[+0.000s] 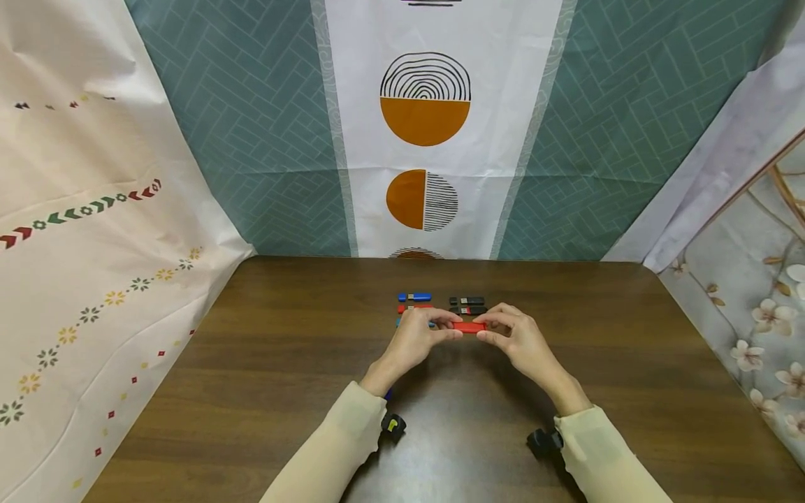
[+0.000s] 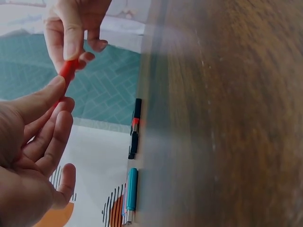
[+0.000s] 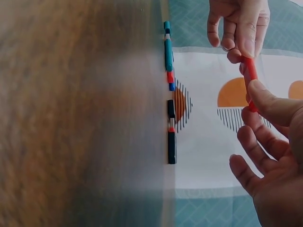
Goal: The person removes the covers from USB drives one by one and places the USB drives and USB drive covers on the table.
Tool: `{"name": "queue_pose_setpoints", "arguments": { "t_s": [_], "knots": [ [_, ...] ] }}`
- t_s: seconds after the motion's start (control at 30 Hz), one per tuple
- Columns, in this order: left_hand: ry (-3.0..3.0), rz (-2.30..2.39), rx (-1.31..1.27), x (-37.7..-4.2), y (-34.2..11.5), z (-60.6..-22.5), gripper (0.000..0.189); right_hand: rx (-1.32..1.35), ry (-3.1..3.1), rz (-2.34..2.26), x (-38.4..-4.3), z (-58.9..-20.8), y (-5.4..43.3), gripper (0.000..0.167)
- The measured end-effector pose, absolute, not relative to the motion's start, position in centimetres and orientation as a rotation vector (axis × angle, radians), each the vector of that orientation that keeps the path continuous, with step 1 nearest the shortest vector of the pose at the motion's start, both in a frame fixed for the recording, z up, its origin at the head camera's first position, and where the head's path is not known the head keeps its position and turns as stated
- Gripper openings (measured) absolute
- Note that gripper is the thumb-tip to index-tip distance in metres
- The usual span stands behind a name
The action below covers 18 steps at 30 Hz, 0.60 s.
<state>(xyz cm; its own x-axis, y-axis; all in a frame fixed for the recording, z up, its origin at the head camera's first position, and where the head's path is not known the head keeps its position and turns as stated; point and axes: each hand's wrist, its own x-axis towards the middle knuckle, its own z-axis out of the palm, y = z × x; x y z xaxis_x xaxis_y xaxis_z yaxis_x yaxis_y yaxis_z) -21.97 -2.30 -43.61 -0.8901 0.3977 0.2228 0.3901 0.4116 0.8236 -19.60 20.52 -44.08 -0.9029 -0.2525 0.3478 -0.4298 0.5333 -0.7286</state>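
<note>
Both hands hold one red USB flash drive (image 1: 469, 327) in the air above the table, end to end. My left hand (image 1: 415, 340) pinches its left end between thumb and fingertips. At the right end, the thumb and fingers of my right hand (image 1: 522, 342) pinch it likewise. The left wrist view shows the red drive (image 2: 68, 71) tilted between the two thumbs. Behind the hands lie a blue USB drive (image 1: 415, 297), a red one (image 1: 415, 307) and a teal one (image 2: 133, 189), the last partly covered by my left hand in the head view.
Two black USB drives, one plain (image 1: 467, 301) and one with a red part (image 1: 468, 310), lie behind the right hand. The brown wooden table (image 1: 270, 363) ends at a patterned cloth backdrop (image 1: 283, 140). Small black devices (image 1: 393, 426) sit at both wrists.
</note>
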Motion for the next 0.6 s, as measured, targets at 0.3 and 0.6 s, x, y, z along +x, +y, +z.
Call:
{"name": "queue_pose_setpoints", "arguments": {
  "t_s": [0.3,0.6],
  "knots": [
    [2.665,1.548,0.666,-22.3,-2.8,-43.8,0.022,0.53,-2.569,1.286,-19.7,-44.1,21.2,0.02],
    [2.717,1.586,0.607,-23.1,-3.7,-43.7,0.019,0.443,-2.541,1.331,-20.1,-43.8,23.0,0.02]
  ]
}}
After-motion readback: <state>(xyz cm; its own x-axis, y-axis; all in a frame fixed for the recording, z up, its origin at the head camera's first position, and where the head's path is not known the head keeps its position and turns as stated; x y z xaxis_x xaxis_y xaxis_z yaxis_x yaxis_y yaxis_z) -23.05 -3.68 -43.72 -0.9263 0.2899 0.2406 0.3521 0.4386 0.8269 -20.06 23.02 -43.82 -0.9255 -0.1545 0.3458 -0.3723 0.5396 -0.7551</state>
